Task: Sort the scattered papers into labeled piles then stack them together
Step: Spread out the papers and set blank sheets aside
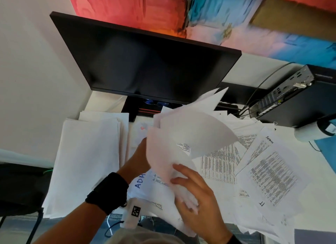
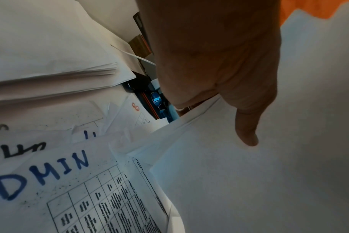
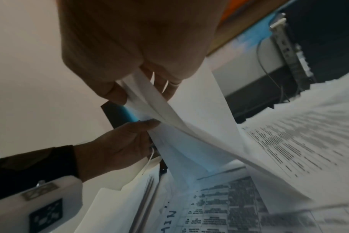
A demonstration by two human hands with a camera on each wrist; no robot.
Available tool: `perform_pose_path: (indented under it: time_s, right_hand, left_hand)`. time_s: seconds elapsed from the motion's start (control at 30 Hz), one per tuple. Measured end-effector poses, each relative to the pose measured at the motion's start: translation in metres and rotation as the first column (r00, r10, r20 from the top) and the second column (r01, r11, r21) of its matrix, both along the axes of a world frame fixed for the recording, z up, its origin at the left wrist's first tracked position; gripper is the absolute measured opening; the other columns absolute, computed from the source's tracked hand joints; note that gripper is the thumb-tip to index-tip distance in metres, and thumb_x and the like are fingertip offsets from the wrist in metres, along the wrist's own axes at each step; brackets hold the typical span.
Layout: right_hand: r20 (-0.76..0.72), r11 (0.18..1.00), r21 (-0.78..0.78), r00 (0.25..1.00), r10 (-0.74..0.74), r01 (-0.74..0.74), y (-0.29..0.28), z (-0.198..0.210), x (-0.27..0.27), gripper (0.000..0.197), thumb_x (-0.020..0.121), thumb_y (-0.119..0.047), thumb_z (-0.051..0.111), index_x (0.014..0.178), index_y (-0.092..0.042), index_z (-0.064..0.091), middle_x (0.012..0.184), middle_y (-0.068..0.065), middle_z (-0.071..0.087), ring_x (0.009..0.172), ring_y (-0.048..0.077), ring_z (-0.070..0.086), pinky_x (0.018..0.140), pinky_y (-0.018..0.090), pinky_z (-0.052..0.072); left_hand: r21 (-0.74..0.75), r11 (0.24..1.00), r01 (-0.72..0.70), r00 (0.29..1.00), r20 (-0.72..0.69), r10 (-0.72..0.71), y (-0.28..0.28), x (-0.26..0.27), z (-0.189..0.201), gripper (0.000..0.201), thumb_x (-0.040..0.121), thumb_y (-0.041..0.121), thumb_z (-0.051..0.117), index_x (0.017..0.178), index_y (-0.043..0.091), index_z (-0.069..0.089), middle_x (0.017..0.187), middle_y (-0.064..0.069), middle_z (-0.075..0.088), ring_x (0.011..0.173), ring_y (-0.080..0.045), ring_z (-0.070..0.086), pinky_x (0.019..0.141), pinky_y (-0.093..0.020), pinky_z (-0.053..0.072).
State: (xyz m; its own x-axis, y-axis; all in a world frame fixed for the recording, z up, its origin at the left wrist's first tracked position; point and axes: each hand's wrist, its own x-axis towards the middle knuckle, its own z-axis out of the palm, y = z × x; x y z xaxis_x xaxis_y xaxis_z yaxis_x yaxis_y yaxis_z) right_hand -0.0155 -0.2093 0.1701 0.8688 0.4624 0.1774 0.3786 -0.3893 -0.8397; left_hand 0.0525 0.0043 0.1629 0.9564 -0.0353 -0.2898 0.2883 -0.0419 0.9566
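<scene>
A fanned bunch of white sheets (image 1: 190,134) stands lifted over the desk's middle, blurred by motion. My right hand (image 1: 183,182) pinches its near edge between thumb (image 3: 114,93) and fingers (image 3: 167,89). My left hand (image 1: 140,152) holds the bunch's left side, thumb (image 2: 247,134) laid on the sheets (image 2: 269,173), fingers hidden behind them. Under the hands lies a sheet marked "ADMIN" (image 1: 140,182) in blue, also close up (image 2: 42,175). A thick face-down pile (image 1: 87,161) sits on the left. Printed papers (image 1: 263,171) lie scattered on the right.
A dark monitor (image 1: 145,58) stands behind the papers, with glasses (image 1: 154,103) under it. A small black computer (image 1: 291,98) with cables sits at the back right. A blue item (image 1: 325,149) lies at the right edge. Papers overhang the desk's front edge.
</scene>
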Motion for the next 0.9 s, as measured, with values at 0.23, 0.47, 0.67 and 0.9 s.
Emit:
perform_pose_path:
  time_s: [0.23,0.47,0.67,0.9]
  right_hand:
    - [-0.097,0.855,0.216,0.882,-0.462,0.471,-0.022,-0.019,0.033,0.059,0.067,0.023,0.084,0.105,-0.021,0.072,0.133,0.003,0.057,0.132,0.035,0.054,0.110,0.039,0.047]
    - [-0.412,0.839,0.181,0.814,-0.410,0.514,-0.050,-0.015,0.090,0.131,0.054,-0.024,0.106,0.159,-0.036,0.028,0.158,-0.012,0.047,0.142,0.010,0.051,0.116,0.040,0.047]
    - [-0.480,0.761,0.254,0.760,-0.437,0.598,-0.018,-0.005,0.091,0.056,0.073,-0.013,0.095,0.123,-0.015,0.071,0.116,0.002,0.079,0.109,0.023,0.076,0.094,0.048,0.062]
    - [-0.471,0.701,0.364,0.770,-0.430,0.614,-0.014,0.007,0.063,0.043,0.076,-0.005,0.088,0.117,-0.006,0.073,0.111,0.008,0.079,0.102,0.023,0.077,0.077,0.029,0.063]
  left_hand:
    - [0.015,1.000,0.011,1.000,0.012,-0.011,0.007,0.017,-0.010,0.021,0.093,0.008,0.075,0.103,0.025,0.067,0.078,0.033,0.072,0.087,0.006,0.071,0.079,-0.013,0.058]
    - [-0.098,0.985,0.141,0.984,-0.098,-0.151,0.033,0.023,-0.005,0.033,0.089,0.001,0.076,0.116,0.019,0.066,0.098,0.010,0.080,0.094,-0.007,0.076,0.076,-0.020,0.059]
    - [-0.158,0.983,0.094,0.993,-0.052,-0.103,0.017,0.021,-0.004,0.061,0.081,0.012,0.087,0.135,0.016,0.060,0.118,-0.002,0.076,0.113,-0.020,0.072,0.093,-0.037,0.061]
    - [-0.241,0.970,-0.021,1.000,0.016,0.026,0.024,0.006,0.008,0.049,0.081,-0.002,0.083,0.125,0.012,0.067,0.112,-0.007,0.078,0.109,-0.026,0.074,0.087,-0.036,0.062]
